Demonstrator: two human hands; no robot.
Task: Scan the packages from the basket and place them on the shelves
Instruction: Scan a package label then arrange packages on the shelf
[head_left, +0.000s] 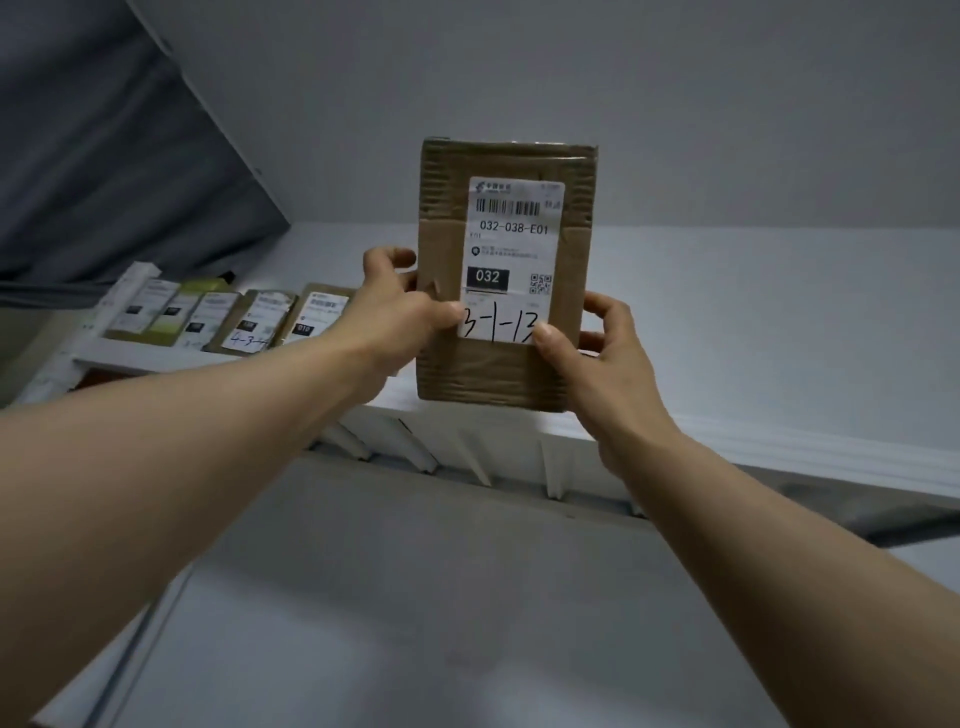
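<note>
Both left hand (395, 312) and right hand (605, 364) pinch package (506, 249) at shelf (493, 431) edge.

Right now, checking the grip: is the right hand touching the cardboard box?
Touching. The head view shows the right hand gripping the cardboard box, thumb pressed on its label.

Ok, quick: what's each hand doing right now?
Left hand: grips the cardboard package by its left edge.
Right hand: grips the same package by its right edge.

I see a brown box (493, 374), its label (514, 244) white with black print; left of my left grip (395, 312), a white shelf (156, 358).
</note>
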